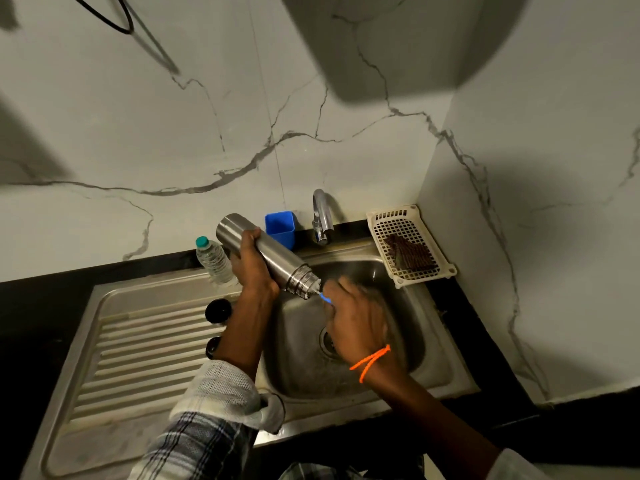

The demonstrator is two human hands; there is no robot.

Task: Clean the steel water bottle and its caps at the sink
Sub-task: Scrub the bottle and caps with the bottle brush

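Steel bottle [263, 252] tilted over sink [433, 358], left hand [251, 265] wrapped round it, right hand [353, 313] pinching blue brush [325, 297] at its mouth

Left hand [252, 263], forearm raised from a rolled checked sleeve [207, 424], fingers wrapped round the tilted cylindrical brushed-steel water bottle [266, 252]. Right hand [356, 315], orange thread [370, 361] at its wrist, fingers curled on a thin blue brush handle [325, 298] at the bottle's mouth.

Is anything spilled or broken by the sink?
Nothing looks spilled or broken. The left hand holds the steel bottle tilted, mouth down over the sink, on purpose for cleaning. The right hand grips a blue brush handle at its mouth.
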